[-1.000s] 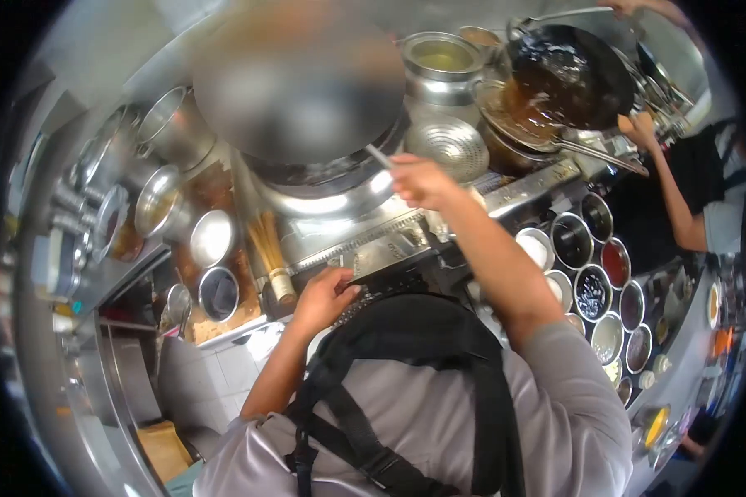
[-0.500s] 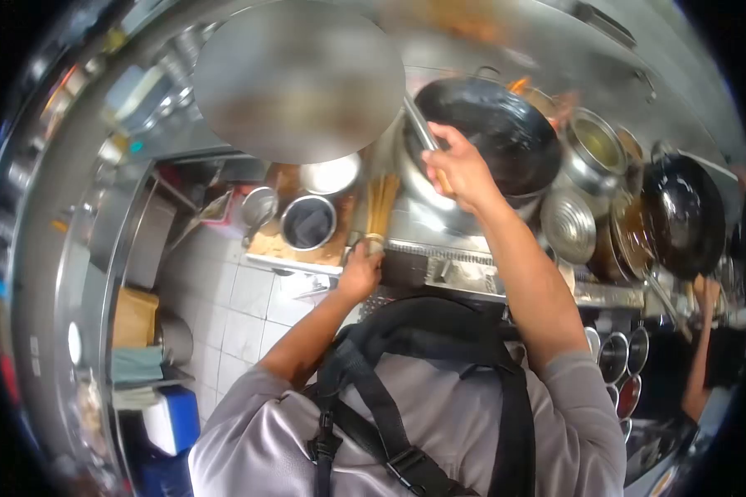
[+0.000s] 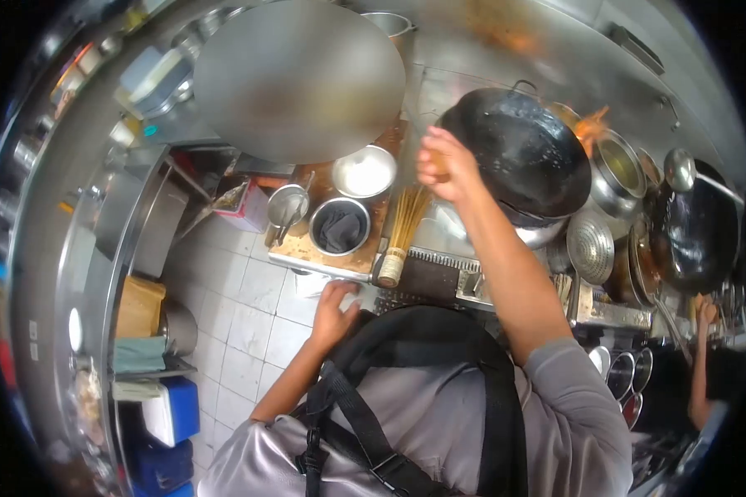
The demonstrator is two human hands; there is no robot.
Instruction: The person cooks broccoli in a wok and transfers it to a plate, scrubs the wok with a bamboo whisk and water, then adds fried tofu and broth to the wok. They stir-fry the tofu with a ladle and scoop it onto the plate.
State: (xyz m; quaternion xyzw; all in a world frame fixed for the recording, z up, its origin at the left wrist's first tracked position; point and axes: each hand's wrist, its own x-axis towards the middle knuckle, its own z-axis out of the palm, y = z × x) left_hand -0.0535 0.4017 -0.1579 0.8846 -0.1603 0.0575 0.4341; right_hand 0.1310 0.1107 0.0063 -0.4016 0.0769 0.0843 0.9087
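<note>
At left, a blue-and-white plastic box (image 3: 171, 412) low beside the white-tiled floor (image 3: 236, 286). Further right, a round grey metal strainer (image 3: 288, 205) at the wooden counter's corner. Just below that counter, the left hand (image 3: 335, 315), fingers loosely bent, grasping nothing visible. Above, a round steel container (image 3: 340, 252) with dark, folded material inside, and behind, a shallow shiny steel bowl (image 3: 365, 171). Beside these, a tan bundled-stick brush (image 3: 409, 225), lying aslant, bound end toward the body. Next, the right hand (image 3: 448, 167), raised and curled closed around a tan wooden handle (image 3: 438, 168); remainder of the tool impossible to make out. Just right of that fist, a wide black metal wok (image 3: 518, 149), on the stove. Beyond, a round perforated metal skimmer (image 3: 590, 247), orange flames (image 3: 591, 127), a steel pot (image 3: 616, 200) of yellowish liquid. At far right, a second black wok (image 3: 695, 228) above a co-worker's hand (image 3: 706, 310).
</note>
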